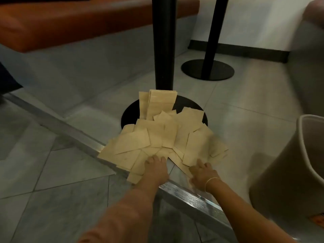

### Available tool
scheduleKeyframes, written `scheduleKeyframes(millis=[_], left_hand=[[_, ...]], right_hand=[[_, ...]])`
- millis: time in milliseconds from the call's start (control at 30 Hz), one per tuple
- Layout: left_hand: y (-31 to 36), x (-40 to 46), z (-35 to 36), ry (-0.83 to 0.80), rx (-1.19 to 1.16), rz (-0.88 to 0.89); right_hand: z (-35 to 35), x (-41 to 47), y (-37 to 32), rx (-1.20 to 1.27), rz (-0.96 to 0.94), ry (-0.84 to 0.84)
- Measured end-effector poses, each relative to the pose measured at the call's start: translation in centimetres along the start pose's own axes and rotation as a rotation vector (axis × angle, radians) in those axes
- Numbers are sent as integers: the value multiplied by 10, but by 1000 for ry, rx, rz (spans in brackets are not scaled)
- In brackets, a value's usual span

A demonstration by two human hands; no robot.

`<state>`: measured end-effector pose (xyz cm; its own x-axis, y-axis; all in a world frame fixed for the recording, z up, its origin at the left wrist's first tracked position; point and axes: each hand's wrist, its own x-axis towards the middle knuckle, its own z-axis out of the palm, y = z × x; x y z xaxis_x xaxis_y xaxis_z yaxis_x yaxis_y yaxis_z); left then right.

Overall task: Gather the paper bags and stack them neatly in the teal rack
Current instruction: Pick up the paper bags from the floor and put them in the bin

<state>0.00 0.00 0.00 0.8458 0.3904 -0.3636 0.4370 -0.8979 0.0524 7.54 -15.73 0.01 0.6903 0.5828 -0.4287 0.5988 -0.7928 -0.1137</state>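
Note:
Several flat brown paper bags (163,135) lie scattered in a loose heap on the tiled floor, spilling over the round black base of a table post. A few bags (161,100) lean upright against the post. My left hand (155,167) rests flat on the near edge of the heap, fingers straight. My right hand (203,172) lies with spread fingers on the bags at the heap's near right corner. No teal rack is in view.
The black table post (163,42) rises just behind the heap; a second post with a round base (207,69) stands farther back. An orange bench (70,20) runs along the upper left. A grey bin (298,163) stands at the right. A metal floor strip (189,193) crosses under my arms.

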Motion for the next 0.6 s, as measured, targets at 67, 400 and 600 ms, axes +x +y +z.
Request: scheduleKeyframes(millis=[67,400,600], left_hand=[[0,3,4,-28,-21,-70],[-5,6,18,143,40,-53],[1,-6,20,-19,13,-36]], right_hand=[[2,3,1,12,3,-44],[15,3,5,-39,-17,-58],[9,3,3,-22,-10,-69]])
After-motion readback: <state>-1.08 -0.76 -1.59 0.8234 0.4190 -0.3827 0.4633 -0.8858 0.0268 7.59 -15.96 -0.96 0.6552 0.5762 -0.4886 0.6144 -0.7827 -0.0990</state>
